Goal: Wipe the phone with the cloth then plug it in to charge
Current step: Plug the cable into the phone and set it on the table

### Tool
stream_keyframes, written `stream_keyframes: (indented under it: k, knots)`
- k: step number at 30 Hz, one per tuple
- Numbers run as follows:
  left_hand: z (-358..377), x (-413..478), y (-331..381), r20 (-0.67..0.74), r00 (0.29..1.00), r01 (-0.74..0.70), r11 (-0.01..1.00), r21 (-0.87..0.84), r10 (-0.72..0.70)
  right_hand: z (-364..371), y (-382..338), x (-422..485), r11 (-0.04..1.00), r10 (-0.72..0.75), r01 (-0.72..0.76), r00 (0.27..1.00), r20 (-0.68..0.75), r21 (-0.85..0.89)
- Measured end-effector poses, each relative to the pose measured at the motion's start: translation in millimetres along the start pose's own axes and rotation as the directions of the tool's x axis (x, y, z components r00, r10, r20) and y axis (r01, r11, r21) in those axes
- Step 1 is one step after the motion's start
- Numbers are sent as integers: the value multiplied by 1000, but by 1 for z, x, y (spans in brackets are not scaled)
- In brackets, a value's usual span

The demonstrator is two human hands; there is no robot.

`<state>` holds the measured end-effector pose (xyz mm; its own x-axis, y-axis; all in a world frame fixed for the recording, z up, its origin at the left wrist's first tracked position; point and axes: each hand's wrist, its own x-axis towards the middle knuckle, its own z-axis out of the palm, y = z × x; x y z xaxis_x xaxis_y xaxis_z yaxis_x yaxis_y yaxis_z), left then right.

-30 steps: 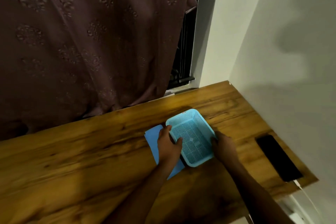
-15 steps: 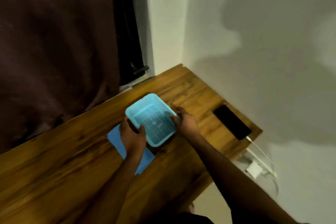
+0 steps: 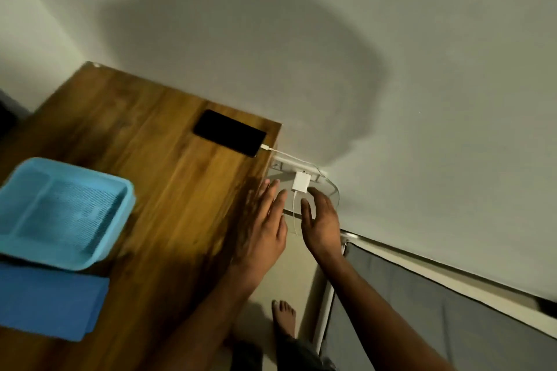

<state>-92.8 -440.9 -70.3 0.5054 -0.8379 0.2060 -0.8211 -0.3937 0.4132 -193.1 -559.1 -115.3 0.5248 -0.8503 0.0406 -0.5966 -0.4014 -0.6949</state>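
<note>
A black phone [image 3: 229, 133] lies flat near the right end of the wooden table [image 3: 168, 190], with a white cable [image 3: 271, 150] plugged into its right end. That cable runs off the table edge to a white charger [image 3: 300, 182] on a wall socket below. My left hand [image 3: 264, 225] hovers open just left of the charger, over the table's right edge. To the charger's right, my right hand [image 3: 320, 217] is open too, its fingers apart and empty. A blue cloth [image 3: 48, 304] lies flat at the table's near left.
A light blue plastic basket [image 3: 60, 211] sits on the table, overlapping the cloth's far edge. A white wall runs behind the table. A grey panel [image 3: 428, 310] stands at the lower right, and a bare foot [image 3: 284, 316] is on the floor beside the table.
Both hands have let go of the basket and moved right, past the table edge, to the charger. The view has swung right; the basket now rests on the cloth's edge.
</note>
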Motion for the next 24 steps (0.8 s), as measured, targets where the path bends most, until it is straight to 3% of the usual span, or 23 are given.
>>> stream_keyframes:
  k: [4,9,16,24]
  knots:
    - [73,12,7,235,970,46,997,65,-60,17,84,11,982,169,-165,985,37,-90]
    - [172,28,-17,324,945,-27,983,179,-33,72,155,50,946,123,-69,980,154,-316]
    - [256,55,-38,275,961,-64,961,268,-13,128,200,86,922,17,34,992,129,-386]
    - [295,64,-53,295,955,-119,943,310,24,161,228,99,889,-28,58,997,73,-454]
